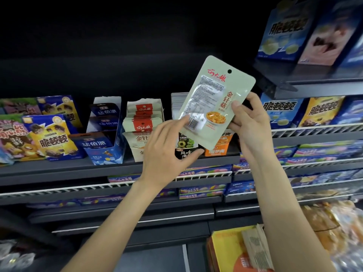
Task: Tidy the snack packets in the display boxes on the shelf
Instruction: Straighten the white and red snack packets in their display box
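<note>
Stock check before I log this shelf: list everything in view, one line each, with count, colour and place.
held snack packet: one, pale green, raised before the shelf.
pale display box: one, cream and red, mid shelf, holds matching packets.
blue display box: one, dark blue, left of the pale box.
black snack box: one, black and green, behind the left hand.
orange snack box: one, below the held packet.
yellow snack boxes: count unclear, far left.
blue biscuit boxes: several, upper right shelf.
left hand: one, index fingertip on the packet, thumb at its lower edge.
right hand: one, grips the packet's right edge.
</note>
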Demonstrator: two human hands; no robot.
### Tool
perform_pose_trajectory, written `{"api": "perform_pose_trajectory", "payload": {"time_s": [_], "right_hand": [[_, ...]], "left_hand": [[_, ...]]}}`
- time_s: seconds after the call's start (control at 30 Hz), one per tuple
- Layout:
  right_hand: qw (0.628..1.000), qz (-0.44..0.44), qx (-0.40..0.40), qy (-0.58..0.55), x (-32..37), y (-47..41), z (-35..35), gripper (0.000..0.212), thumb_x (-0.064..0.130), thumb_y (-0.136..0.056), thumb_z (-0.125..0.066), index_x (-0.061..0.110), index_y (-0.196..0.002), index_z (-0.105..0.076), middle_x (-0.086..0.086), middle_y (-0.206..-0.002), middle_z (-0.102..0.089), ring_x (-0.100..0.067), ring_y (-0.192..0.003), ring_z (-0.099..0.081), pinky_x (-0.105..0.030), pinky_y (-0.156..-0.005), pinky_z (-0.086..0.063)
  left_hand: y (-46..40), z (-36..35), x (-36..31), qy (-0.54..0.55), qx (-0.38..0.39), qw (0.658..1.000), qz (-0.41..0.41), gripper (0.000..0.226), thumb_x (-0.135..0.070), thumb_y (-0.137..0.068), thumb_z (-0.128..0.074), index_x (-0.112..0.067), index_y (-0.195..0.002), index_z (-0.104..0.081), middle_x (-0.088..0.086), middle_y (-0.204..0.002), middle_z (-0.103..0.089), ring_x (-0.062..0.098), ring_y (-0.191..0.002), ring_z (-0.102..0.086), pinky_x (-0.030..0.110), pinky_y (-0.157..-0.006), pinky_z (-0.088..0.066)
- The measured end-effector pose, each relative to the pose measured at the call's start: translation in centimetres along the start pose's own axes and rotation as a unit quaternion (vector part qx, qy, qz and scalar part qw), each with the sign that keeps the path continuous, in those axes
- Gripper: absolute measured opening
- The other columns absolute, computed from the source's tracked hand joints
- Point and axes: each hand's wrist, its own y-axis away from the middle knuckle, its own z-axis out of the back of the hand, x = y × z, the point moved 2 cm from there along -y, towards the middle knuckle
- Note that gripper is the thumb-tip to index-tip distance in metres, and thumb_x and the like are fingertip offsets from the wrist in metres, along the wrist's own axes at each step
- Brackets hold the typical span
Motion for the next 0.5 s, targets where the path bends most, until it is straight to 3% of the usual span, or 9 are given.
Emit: {"api": "perform_pose_trajectory", "payload": {"time_s": [0.1,0.17,0.27,0.37,0.4,0.5], "right_hand": [[1.0,-0.004,0.0,-0.008,0.0,0.2,-0.4,0.017,0.01,-0.099,-0.049,0.014,-0.116,-0.053,-0.002,-0.103,-0.069,-0.017,-0.092,-0.068,-0.034,-0.076,-0.056],[1.0,0.001,0.003,-0.013,0.0,0.5,-0.9,0.017,0.009,-0.099,-0.049,0.015,-0.114,-0.054,-0.005,-0.108,-0.067,-0.016,-0.096,-0.068,-0.032,-0.075,-0.057],[0.999,0.036,0.023,0.018,0.4,1.1,-1.9,0.02,0.01,-0.096,-0.055,0.018,-0.114,-0.053,-0.007,-0.117,-0.062,-0.014,-0.101,-0.067,-0.027,-0.072,-0.057],[0.996,0.066,0.029,0.048,0.7,1.1,-2.0,0.027,0.015,-0.093,-0.061,0.017,-0.118,-0.053,-0.001,-0.122,-0.058,-0.013,-0.101,-0.067,-0.029,-0.072,-0.059],[0.994,0.074,0.018,0.078,0.6,0.8,-1.8,0.03,0.018,-0.092,-0.063,0.016,-0.12,-0.053,0.002,-0.123,-0.058,-0.012,-0.1,-0.067,-0.031,-0.071,-0.059],[0.971,0.079,-0.029,0.226,-0.3,-0.4,-0.7,0.045,0.031,-0.087,-0.069,0.022,-0.126,-0.049,0.008,-0.12,-0.056,-0.007,-0.091,-0.065,-0.03,-0.072,-0.058]], "left_hand": [[-0.2,-0.1,-0.6,0.003,0.028,0.999,0.022,0.08,-0.068,-0.078,-0.057,-0.013,-0.134,-0.048,0.0,-0.129,-0.058,0.016,-0.119,-0.052,0.028,-0.101,-0.037],[-0.3,-0.5,-1.0,-0.011,0.038,0.999,0.022,0.078,-0.068,-0.076,-0.058,-0.017,-0.134,-0.048,-0.001,-0.127,-0.059,0.014,-0.114,-0.054,0.028,-0.095,-0.04],[-0.4,-1.0,-1.2,-0.004,0.022,1.0,0.01,0.052,-0.042,-0.085,-0.061,-0.016,-0.129,-0.056,-0.003,-0.112,-0.066,0.012,-0.087,-0.066,0.029,-0.068,-0.056],[-0.4,-0.8,-1.1,0.051,-0.001,0.997,0.049,0.038,-0.025,-0.092,-0.057,-0.011,-0.127,-0.056,-0.009,-0.083,-0.066,-0.004,-0.051,-0.053,0.01,-0.046,-0.042],[-0.5,-0.5,-1.1,0.082,-0.008,0.993,0.083,0.035,-0.022,-0.093,-0.059,-0.012,-0.126,-0.055,-0.011,-0.08,-0.064,0.0,-0.048,-0.051,0.012,-0.045,-0.042],[-0.6,0.2,-0.6,0.205,-0.011,0.962,0.179,0.03,-0.017,-0.091,-0.063,-0.024,-0.117,-0.052,-0.023,-0.091,-0.06,0.003,-0.078,-0.062,0.021,-0.06,-0.051]]}}
